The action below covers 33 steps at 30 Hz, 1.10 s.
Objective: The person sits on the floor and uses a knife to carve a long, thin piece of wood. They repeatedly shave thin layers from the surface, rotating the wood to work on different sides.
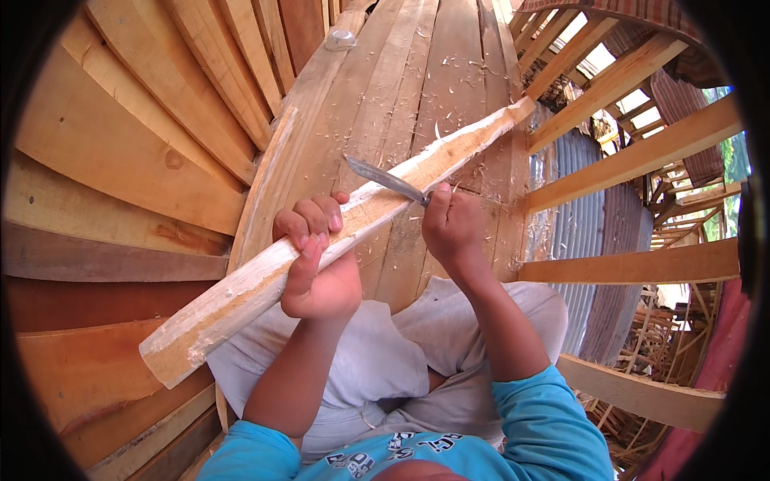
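My left hand (314,252) grips a long pale wooden stick (233,293) near its middle, fingers wrapped over the top. The stick runs from lower left up to the upper right, its far end (513,108) resting on a plank surface. My right hand (451,228) is closed around a knife handle, and the grey knife blade (381,178) points left and lies across the stick's upper edge. The stick's far half looks freshly shaved and rough.
I sit on a sloping surface of wooden planks (417,72) strewn with shavings. Curved planking (136,144) rises at the left. Timber beams (642,156) and corrugated metal sheeting (581,232) stand at the right. A small round metal lid (340,38) lies at the top.
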Tool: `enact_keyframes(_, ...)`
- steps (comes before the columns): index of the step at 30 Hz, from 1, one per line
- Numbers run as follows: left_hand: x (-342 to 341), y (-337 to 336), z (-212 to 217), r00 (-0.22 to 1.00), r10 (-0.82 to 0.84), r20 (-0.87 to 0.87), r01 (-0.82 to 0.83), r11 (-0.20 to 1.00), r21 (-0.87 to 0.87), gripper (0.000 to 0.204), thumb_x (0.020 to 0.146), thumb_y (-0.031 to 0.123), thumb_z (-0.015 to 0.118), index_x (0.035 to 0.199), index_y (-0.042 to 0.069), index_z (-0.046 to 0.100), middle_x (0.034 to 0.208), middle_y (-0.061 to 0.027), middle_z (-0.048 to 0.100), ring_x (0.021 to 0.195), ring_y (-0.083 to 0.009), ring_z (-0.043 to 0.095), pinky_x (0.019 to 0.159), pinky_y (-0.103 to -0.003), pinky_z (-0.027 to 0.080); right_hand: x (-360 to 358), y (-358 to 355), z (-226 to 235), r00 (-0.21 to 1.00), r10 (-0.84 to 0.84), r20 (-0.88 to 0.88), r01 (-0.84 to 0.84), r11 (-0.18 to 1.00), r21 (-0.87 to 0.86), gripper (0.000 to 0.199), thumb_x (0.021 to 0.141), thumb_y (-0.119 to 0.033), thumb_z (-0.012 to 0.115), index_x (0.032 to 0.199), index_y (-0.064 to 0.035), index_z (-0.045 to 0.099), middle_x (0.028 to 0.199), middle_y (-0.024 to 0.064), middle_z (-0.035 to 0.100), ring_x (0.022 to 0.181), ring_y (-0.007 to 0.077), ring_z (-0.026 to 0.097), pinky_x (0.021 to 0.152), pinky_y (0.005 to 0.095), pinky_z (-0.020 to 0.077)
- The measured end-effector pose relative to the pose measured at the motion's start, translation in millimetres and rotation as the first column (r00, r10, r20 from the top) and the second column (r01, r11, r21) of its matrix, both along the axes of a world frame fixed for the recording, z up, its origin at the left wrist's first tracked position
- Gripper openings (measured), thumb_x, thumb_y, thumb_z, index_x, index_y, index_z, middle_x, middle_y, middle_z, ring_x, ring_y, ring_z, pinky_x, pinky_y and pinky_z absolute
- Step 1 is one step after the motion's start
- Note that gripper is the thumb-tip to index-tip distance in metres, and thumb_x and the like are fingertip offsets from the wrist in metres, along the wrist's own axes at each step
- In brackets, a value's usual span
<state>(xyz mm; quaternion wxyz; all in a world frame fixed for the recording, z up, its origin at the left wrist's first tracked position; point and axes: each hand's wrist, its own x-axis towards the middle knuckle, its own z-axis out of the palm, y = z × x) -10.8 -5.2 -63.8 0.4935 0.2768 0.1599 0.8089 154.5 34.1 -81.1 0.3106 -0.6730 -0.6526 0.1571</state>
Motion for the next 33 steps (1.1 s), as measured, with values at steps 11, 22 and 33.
enact_keyframes(11,12.2,-7.0,11.7,0.972,-0.060,-0.229,0.093,0.986,0.139,0.026,0.074,0.020,0.063,0.079,0.017,0.038,0.076,0.0014,0.037,0.082,-0.0154,0.041,0.103,-0.043,0.031,133.7,66.9,-53.2,0.869,-0.484,0.101,0.491,0.821,-0.291,0.058,0.093,-0.037,0.030,0.104,0.0070,0.066,0.113,0.0351,0.060,0.108,0.0493,0.058,0.096,0.0497,0.0434)
enact_keyframes(22,-28.9,3.2,8.6,0.986,-0.010,0.166,0.028,0.994,-0.103,0.022,0.072,0.014,0.062,0.080,0.016,0.041,0.074,0.0019,0.039,0.083,-0.0167,0.045,0.109,-0.044,0.032,29.0,20.5,0.5,0.993,-0.098,-0.068,0.070,0.941,-0.332,0.055,0.094,-0.035,0.033,0.080,0.0072,0.066,0.087,0.0329,0.063,0.087,0.0501,0.061,0.083,0.0544,0.0461)
enact_keyframes(33,-17.1,5.0,-7.5,0.990,-0.066,0.123,0.075,0.995,-0.068,0.020,0.073,0.013,0.060,0.079,0.016,0.041,0.075,0.0008,0.039,0.086,-0.0178,0.045,0.110,-0.046,0.031,68.2,45.3,-27.9,0.930,-0.369,-0.010,0.362,0.917,-0.171,0.053,0.092,-0.033,0.035,0.086,0.0071,0.068,0.092,0.0328,0.065,0.093,0.0488,0.062,0.086,0.0545,0.0464)
